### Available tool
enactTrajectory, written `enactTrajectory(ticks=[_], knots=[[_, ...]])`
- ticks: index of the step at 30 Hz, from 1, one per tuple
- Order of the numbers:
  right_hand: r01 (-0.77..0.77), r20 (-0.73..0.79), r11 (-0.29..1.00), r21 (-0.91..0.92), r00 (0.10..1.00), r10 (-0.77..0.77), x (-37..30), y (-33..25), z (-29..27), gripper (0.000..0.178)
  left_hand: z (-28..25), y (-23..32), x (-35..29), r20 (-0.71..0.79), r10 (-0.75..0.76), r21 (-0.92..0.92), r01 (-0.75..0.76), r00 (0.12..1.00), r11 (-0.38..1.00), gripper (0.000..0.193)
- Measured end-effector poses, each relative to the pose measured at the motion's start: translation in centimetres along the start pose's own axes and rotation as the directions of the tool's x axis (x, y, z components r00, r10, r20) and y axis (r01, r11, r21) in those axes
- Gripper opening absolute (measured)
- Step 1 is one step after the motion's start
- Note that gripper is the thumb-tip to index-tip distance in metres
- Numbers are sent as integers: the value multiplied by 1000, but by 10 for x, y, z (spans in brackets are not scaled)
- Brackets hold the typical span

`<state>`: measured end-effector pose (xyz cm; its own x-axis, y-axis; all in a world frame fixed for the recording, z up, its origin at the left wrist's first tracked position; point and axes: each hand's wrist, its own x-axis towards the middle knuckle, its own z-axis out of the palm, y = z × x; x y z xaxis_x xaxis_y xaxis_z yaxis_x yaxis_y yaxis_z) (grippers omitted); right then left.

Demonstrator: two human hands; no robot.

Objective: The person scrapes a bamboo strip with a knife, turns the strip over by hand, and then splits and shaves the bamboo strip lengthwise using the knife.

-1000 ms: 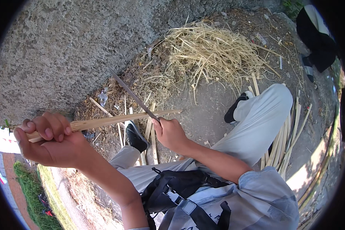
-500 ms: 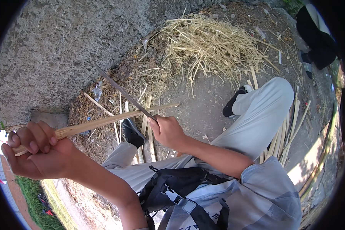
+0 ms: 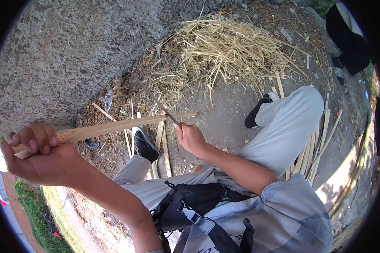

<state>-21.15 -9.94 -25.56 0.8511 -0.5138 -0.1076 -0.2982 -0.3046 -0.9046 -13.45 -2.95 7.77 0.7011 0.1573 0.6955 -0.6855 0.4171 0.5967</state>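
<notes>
My left hand (image 3: 36, 154) grips the near end of a long pale bamboo strip (image 3: 114, 126), which runs to the right over my lap. My right hand (image 3: 191, 138) holds a knife with a thin dark blade (image 3: 156, 100); the blade slants up to the left and crosses the strip near its far end. I sit on the ground in light grey trousers, with a black shoe (image 3: 144, 145) under the strip and another black shoe (image 3: 257, 111) at the right.
A heap of pale shavings (image 3: 228, 48) lies on the dirt ahead. A rough concrete wall (image 3: 59, 55) fills the upper left. Several bamboo strips (image 3: 314, 145) lie by my right leg, a few more (image 3: 162, 147) between my feet. A black bag (image 3: 198, 206) hangs on my chest.
My left hand has pulled the strip toward the left and lower. The knife hand has stayed nearly in place, so the blade now sits closer to the strip's far end.
</notes>
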Motion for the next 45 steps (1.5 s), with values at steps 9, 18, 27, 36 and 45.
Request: enactTrajectory(ticks=[9, 18, 27, 36, 45], knots=[[-279, 26, 957, -85, 959, 282, 16, 68, 21, 40, -12, -8, 3, -27, -52, 28, 52, 998, 998, 29], [144, 12, 989, -33, 990, -143, -5, 79, 26, 39, -4, -13, 12, -65, -80, 51, 83, 995, 995, 26], [-269, 65, 958, -102, 959, 277, 21, 56, -1, 41, -17, -23, 30, -85, -27, 30, 29, 996, 999, 29], [-135, 138, 973, 189, 984, 110, -4, -25, -100, 35, -8, -32, 31, -12, -74, 4, 74, 997, 997, 29], [-8, 72, 996, -88, 997, 15, -3, -18, -187, 20, 34, -56, 21, 88, 107, 22, -110, 990, 994, 31]])
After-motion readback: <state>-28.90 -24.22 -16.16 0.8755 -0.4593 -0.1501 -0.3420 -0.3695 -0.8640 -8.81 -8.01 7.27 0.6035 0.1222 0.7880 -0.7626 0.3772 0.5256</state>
